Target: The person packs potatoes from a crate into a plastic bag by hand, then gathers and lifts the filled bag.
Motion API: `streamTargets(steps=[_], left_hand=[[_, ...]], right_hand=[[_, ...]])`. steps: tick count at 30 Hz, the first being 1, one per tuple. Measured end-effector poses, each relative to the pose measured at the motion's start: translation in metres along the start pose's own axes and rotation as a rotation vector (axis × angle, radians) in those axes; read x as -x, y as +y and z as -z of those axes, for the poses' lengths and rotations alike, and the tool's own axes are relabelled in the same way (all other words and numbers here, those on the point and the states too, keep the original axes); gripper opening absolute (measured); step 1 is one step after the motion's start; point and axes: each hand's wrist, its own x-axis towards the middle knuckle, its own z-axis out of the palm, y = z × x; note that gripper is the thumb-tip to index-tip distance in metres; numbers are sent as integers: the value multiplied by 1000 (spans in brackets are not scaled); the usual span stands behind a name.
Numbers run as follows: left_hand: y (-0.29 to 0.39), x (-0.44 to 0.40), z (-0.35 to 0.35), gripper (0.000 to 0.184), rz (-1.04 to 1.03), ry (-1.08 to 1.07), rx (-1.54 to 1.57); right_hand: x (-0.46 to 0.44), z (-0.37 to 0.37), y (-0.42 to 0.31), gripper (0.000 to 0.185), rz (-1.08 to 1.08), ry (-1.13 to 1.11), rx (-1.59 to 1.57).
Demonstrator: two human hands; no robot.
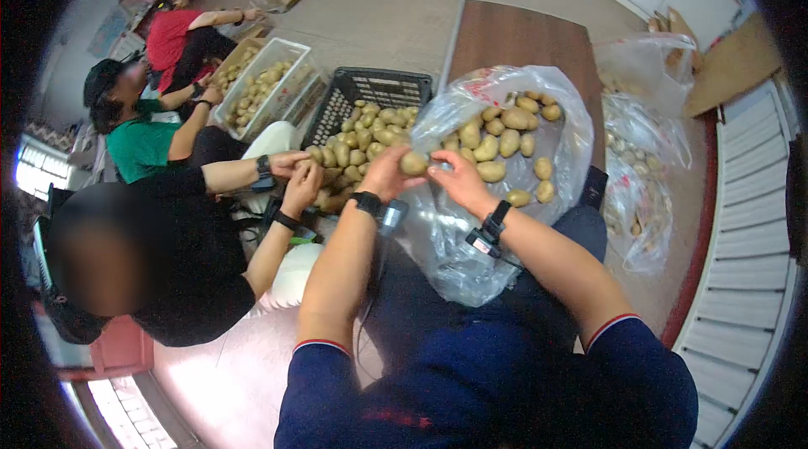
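Between my two hands is a round potato (413,164). My left hand (387,176) has its fingers wrapped round it from the left. From the right, my right hand (459,181) reaches to the potato with thumb and fingers apart, its fingertips close to it; whether they touch is hard to tell. Below and to the right of my hands lies an open clear plastic bag (560,146) with several potatoes (509,143) in it. A black crate (383,87) heaped with potatoes (366,131) stands just beyond my left hand.
A person in black (189,255) works close on my left, hands by the crate. Two more people sit farther back beside white bins (286,52) of potatoes. A brown board (522,37) lies beyond the bag. More filled plastic bags (635,154) stand at the right.
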Motion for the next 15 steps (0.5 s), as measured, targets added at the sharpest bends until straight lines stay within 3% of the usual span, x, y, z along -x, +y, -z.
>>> streamTargets(steps=[2,4,6,11,15], left_hand=[[5,-1,9,40,14,65,3],[7,-2,18,34,-4,186,-1],[7,-10,37,35,-4,218,2],[4,-14,65,39,-17,373,0],[8,-5,64,39,-64,474,40]], right_hand=[[13,11,-4,39,-24,55,127],[19,23,18,38,83,173,211],[26,41,23,40,-82,220,323],[39,89,48,41,-33,461,750],[40,107,26,51,-237,588,885]])
